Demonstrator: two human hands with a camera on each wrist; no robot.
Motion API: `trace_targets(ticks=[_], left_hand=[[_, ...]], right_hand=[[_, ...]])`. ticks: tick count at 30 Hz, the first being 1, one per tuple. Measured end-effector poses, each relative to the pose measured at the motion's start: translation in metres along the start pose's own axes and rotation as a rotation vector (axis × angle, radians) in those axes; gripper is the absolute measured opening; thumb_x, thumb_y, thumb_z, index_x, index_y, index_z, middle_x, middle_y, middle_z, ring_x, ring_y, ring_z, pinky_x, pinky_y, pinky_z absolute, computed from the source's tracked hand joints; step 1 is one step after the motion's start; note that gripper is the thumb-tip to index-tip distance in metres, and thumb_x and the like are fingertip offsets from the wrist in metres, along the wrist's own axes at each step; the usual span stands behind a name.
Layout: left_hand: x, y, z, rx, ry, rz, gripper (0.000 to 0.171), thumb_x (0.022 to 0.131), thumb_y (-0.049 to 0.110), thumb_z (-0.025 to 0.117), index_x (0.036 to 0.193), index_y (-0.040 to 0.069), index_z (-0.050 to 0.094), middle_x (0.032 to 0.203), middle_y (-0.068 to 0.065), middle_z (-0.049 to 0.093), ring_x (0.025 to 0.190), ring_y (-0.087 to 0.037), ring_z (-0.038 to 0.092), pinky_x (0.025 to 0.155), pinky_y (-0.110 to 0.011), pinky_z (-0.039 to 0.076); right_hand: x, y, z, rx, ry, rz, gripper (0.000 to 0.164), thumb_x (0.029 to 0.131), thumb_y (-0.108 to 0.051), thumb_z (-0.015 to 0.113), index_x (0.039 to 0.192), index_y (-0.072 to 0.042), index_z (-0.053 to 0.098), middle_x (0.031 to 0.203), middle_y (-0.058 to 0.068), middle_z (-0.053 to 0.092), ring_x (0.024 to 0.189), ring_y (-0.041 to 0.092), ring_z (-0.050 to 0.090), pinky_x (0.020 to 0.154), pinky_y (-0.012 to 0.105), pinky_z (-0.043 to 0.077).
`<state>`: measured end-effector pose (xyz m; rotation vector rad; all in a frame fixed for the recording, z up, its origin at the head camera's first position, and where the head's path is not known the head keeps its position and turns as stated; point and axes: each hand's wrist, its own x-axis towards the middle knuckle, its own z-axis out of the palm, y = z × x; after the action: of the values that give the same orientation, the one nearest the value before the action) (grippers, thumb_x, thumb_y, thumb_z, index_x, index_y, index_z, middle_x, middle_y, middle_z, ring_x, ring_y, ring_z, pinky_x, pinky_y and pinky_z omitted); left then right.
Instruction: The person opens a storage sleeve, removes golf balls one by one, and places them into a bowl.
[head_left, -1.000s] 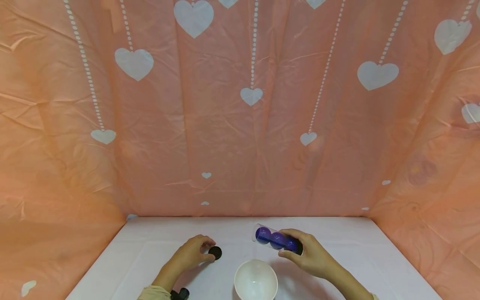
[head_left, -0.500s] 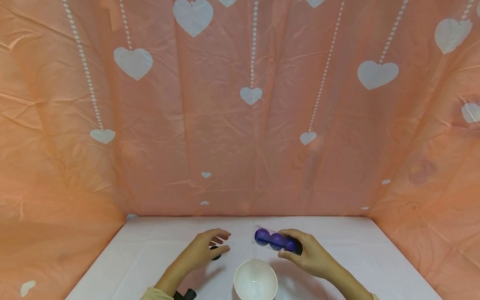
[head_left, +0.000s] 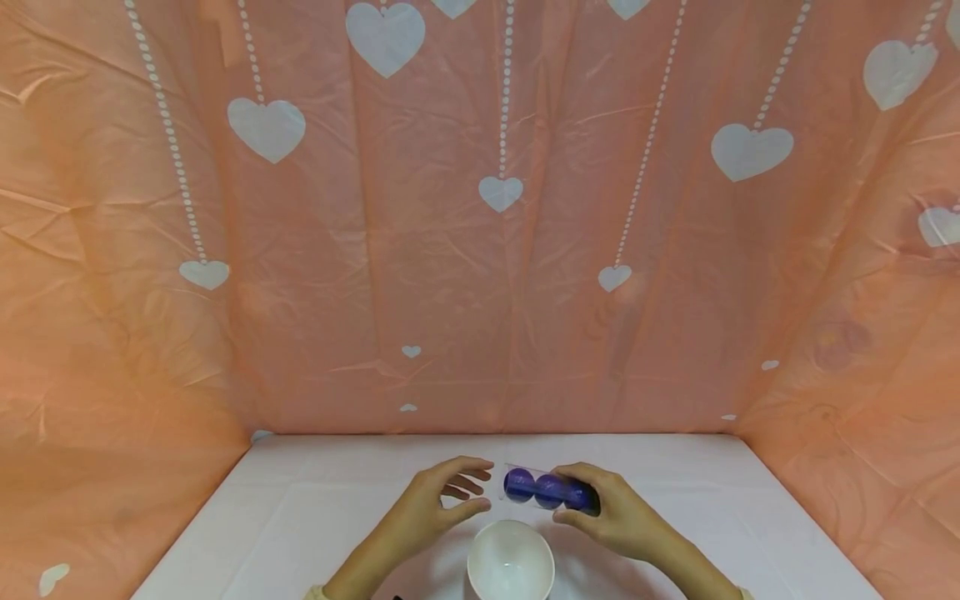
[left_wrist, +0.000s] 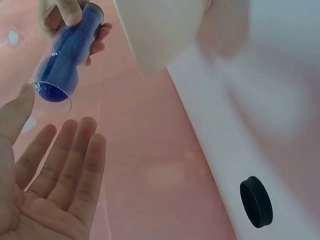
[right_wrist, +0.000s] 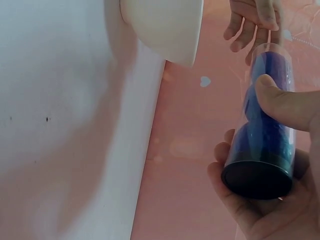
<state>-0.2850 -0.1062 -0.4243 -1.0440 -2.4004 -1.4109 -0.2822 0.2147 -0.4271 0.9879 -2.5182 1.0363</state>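
Left hand (head_left: pixel 435 500) has let go of the round black cap (left_wrist: pixel 257 202) it pinched a second ago and moved across to the mouth of a clear tube (right_wrist: pixel 267 137), which now lies nearer to level. Its fingers are spread and slightly bent, thumb apart, holding nothing; the head view shows a small gap to the tube. Right hand (head_left: pixel 618 512) grips the tube round its black-ended half, above the table and just beyond the bowl.

Behind hangs a creased, peach-orange sheet (head_left: pixel 450 283) printed with pale hearts. Below spreads a smooth white table (head_left: pixel 300 500), bearing a glossy, round, cream-white bowl (head_left: pixel 512 558). The tube is thin, transparent and cylindrical, with shiny blue-violet balls (head_left: pixel 550 492) lined up inside. Smallest, the matt, shallow, rimmed cap lies on the table.
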Motion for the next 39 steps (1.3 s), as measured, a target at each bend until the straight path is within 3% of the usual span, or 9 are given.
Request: trace_targets(ticks=[8, 17, 27, 39], left_hand=[[0.001, 0.000, 0.007, -0.024, -0.014, -0.014, 0.043, 0.100, 0.024, 0.080, 0.139, 0.010, 0.067, 0.121, -0.010, 0.076, 0.103, -0.026, 0.076, 0.094, -0.045, 0.063], [-0.001, 0.000, 0.013, 0.008, 0.024, -0.034, 0.037, 0.098, 0.027, 0.082, 0.132, 0.017, 0.069, 0.115, -0.004, 0.077, 0.096, -0.009, 0.074, 0.090, -0.037, 0.064], [-0.003, 0.002, 0.016, 0.008, 0.027, -0.043, 0.038, 0.098, 0.027, 0.082, 0.132, 0.016, 0.068, 0.110, -0.005, 0.079, 0.094, -0.009, 0.074, 0.089, -0.035, 0.063], [-0.003, -0.002, 0.017, -0.036, 0.018, -0.050, 0.038, 0.098, 0.026, 0.082, 0.132, 0.017, 0.068, 0.111, -0.009, 0.079, 0.094, -0.007, 0.074, 0.089, -0.033, 0.062]], right_hand=[[0.000, -0.001, 0.003, -0.004, -0.019, -0.013, 0.043, 0.094, -0.026, 0.086, 0.132, -0.012, 0.070, 0.120, -0.003, 0.074, 0.104, 0.008, 0.067, 0.092, 0.032, 0.060], [-0.001, -0.002, 0.004, -0.058, -0.017, -0.041, 0.044, 0.097, -0.034, 0.083, 0.134, -0.014, 0.070, 0.120, -0.008, 0.072, 0.104, 0.005, 0.066, 0.092, 0.033, 0.061], [0.000, -0.006, 0.004, -0.160, 0.013, -0.101, 0.044, 0.093, -0.022, 0.087, 0.132, -0.014, 0.070, 0.118, -0.011, 0.072, 0.103, 0.004, 0.065, 0.089, 0.036, 0.061], [-0.001, -0.011, 0.001, -0.186, 0.018, -0.121, 0.044, 0.092, -0.024, 0.087, 0.132, -0.015, 0.070, 0.116, -0.008, 0.072, 0.101, 0.006, 0.064, 0.087, 0.037, 0.060]])
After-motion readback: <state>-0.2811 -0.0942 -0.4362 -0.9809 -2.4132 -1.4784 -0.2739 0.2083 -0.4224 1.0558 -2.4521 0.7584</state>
